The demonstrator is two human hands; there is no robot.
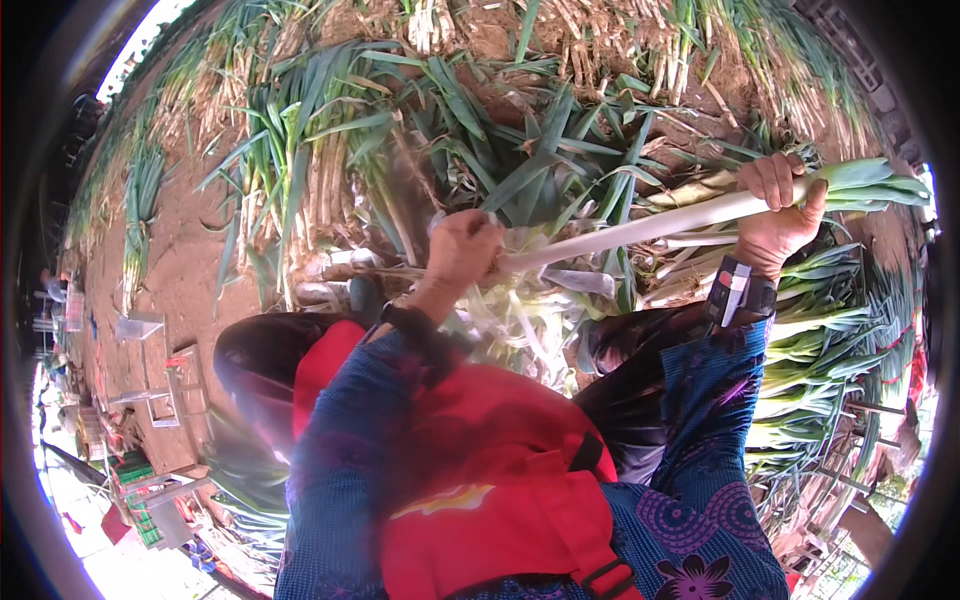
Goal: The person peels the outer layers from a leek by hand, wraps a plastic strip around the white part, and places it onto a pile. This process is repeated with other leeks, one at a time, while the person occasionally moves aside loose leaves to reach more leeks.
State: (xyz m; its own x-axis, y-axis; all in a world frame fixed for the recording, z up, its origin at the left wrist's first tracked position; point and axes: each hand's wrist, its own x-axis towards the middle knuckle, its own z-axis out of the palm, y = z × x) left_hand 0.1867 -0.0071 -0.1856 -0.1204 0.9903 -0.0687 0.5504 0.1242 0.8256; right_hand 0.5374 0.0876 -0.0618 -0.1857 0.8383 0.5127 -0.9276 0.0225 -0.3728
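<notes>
A long green onion point(640, 232) with a white stalk slants up to the right in front of me. My right hand point(780, 200) is wrapped round its upper part, just below the green leaves. Close against its lower, root end is my left hand point(465, 245), with the fingers closed. Thin pale skin shows beside those fingers, but what they pinch is hidden. Beneath the stalk lies a heap of pale peeled skins point(520, 320), between my knees.
Unpeeled green onions point(320, 170) with dry roots lie in bunches on the brown ground ahead. Cleaned ones point(820, 340) are stacked at my right, green leaves showing. Metal frames point(165, 400) and a green crate point(140, 505) stand at the left.
</notes>
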